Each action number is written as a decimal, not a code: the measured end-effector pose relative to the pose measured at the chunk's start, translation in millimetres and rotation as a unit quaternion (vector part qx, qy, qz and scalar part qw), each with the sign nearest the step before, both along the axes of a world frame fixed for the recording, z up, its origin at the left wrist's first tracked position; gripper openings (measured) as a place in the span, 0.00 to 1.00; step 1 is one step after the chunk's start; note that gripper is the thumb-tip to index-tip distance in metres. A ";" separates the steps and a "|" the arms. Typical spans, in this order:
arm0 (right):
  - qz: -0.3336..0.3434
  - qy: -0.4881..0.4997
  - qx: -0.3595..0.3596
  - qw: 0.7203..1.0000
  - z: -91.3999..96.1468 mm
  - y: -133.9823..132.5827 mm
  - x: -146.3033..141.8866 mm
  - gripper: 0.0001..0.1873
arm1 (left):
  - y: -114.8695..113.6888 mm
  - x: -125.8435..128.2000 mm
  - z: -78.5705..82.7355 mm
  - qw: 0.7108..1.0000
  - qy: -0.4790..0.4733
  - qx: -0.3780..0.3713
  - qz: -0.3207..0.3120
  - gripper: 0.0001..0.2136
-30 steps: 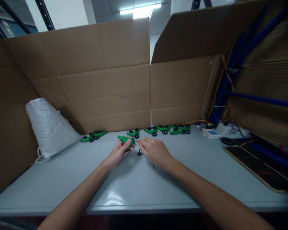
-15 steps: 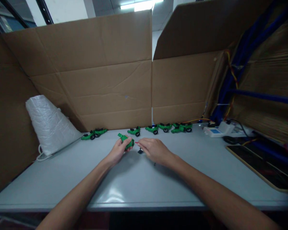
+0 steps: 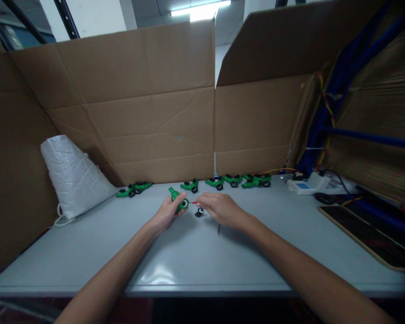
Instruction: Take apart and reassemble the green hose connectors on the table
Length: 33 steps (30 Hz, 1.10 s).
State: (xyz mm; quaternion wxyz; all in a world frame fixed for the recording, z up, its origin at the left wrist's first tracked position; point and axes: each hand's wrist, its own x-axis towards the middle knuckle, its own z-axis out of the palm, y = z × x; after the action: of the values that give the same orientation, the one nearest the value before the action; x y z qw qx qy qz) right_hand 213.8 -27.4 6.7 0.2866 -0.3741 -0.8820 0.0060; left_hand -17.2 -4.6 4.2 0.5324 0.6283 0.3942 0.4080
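Observation:
My left hand (image 3: 168, 210) is closed round a green toy car (image 3: 174, 194) just above the table, its front turned toward the other hand. A round white-and-black wheel (image 3: 185, 204) shows at that end. My right hand (image 3: 219, 209) pinches a thin red rod-like piece (image 3: 194, 202), whose tip points at the wheel end; whether it touches cannot be made out. Between and below the hands, a small black-and-white part (image 3: 199, 213) lies on the table. A thin dark rod (image 3: 218, 229) shows under my right hand, its upper end hidden.
Several green toy cars with black wheels (image 3: 214, 183) line the back of the table (image 3: 162, 256). A white wrapped bundle (image 3: 76, 175) leans at left. Cardboard walls (image 3: 148, 117) enclose the back. A power strip (image 3: 302, 185) and a dark framed panel (image 3: 367, 234) lie at right.
The green toy car has turned in my left hand, so its round wheel end now faces me more. My right hand has moved slightly, exposing more of the red piece and the small part.

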 end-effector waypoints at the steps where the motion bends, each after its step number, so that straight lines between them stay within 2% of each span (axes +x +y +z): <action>1: 0.006 0.011 -0.010 1.000 -0.6 1.3 0.0 0.11 | -1.0 0.4 1.2 1.000 0.002 -0.001 -0.002 0.25; 8: 0.057 0.064 -0.062 0.994 -3.3 9.6 0.0 0.11 | -7.5 3.7 10.4 1.000 0.006 -0.007 0.005 0.27; 15: 0.046 0.066 -0.065 0.995 -5.5 6.5 -2.8 0.12 | -6.0 4.3 8.2 1.000 -0.014 -0.004 0.022 0.27; 24: -0.026 0.027 -0.037 0.999 -2.7 0.8 -5.2 0.13 | 0.0 5.2 1.6 0.997 -0.038 0.007 0.067 0.25; 29: -0.101 0.004 -0.008 0.995 -0.6 -5.0 -11.5 0.15 | 2.9 2.6 1.6 0.996 -0.061 0.047 0.051 0.23; 33: -0.143 -0.001 0.021 0.989 1.3 -7.3 -14.2 0.16 | 0.9 1.0 2.6 0.995 -0.091 0.025 0.043 0.22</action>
State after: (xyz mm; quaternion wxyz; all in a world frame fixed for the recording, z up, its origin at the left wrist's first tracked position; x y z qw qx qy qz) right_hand 199.5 -34.7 8.0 0.2915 -0.4907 -0.8194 -0.0541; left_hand -16.2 -3.7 6.8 0.5326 0.5837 0.3604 0.4958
